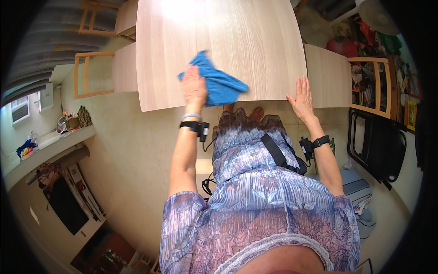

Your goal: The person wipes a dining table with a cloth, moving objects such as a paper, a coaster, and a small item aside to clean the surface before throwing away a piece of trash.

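Observation:
A blue cloth [222,84] lies rumpled on the near part of a light wood-grain table [260,44], with one corner reaching the front edge. My left hand [194,84] rests on the cloth's left side, palm down, pressing it against the tabletop; the palm side is hidden. At the table's near right corner, my right hand [301,97] is spread with the thumb apart from the fingers and holds nothing. Its fingers touch or hover at the edge; which one I cannot tell.
Wooden chairs stand left [125,70] and right [328,77] of the table, seats close to its sides. A black folded chair [376,145] leans at the right. On the left runs a white ledge [51,147] with small items. Dark cables hang near my waist.

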Available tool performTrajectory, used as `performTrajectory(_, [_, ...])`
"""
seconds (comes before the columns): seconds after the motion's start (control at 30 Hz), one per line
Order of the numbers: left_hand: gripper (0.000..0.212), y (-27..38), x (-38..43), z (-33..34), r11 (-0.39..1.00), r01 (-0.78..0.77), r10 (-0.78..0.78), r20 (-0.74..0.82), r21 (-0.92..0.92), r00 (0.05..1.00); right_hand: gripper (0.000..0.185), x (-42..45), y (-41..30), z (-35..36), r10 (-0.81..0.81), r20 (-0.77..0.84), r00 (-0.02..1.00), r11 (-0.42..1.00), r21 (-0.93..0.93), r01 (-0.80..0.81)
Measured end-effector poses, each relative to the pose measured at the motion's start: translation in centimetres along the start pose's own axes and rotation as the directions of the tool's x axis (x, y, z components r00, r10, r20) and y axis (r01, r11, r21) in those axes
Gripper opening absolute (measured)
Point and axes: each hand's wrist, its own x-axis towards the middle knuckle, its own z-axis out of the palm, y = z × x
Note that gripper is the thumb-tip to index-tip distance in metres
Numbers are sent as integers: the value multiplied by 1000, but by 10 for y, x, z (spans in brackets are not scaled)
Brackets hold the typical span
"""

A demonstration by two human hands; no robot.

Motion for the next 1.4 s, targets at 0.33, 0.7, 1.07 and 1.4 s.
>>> performTrajectory(0.33, [77, -114, 54, -5, 651, 738, -755, 52, 179, 653, 86, -2, -6, -2, 75, 62, 995, 997, 14, -76])
performTrajectory(0.7, [78, 87, 99, 39, 971, -129, 141, 49, -199, 989, 84, -2, -12, -9, 103, 93, 990, 994, 23, -106])
performTrajectory(1.07, [61, 127, 64, 20, 854, -441, 491, 152, -275, 858, 85, -2, -10, -13, 65, 92, 994, 998, 3, -66])
performTrajectory(1.4, [63, -101, 139, 15, 912, 326, -350, 58, 247, 935, 88, -1, -12, -15, 77, 100, 992, 997, -15, -76])
